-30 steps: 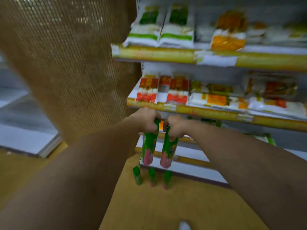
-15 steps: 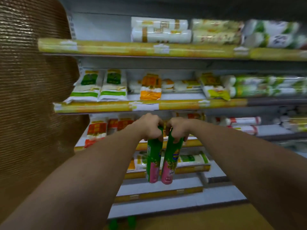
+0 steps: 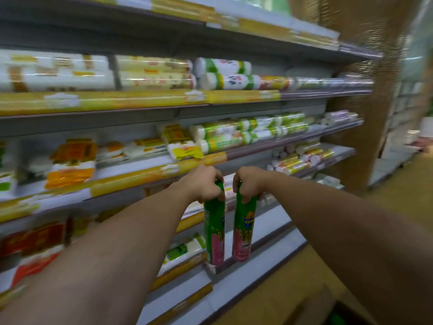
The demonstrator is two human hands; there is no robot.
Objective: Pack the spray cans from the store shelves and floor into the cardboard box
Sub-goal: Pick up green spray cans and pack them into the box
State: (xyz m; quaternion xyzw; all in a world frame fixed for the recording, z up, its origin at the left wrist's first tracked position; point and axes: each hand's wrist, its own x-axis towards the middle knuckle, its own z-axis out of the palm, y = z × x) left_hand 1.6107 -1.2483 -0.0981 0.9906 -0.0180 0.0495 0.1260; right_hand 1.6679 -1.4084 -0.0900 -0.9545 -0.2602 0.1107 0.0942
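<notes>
Cans (image 3: pixel 214 233), green over pink, dangling apart.
Left hand (image 3: pixel 203 184) clenches one top, right hand (image 3: pixel 249 184) the other; open floor (image 3: pixel 403 195) beside shelf edge (image 3: pixel 278 238).

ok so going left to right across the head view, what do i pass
orange-and-white plastic packet on the shelf → left green-and-pink spray can → right green-and-pink spray can → brown woven pillar
</notes>
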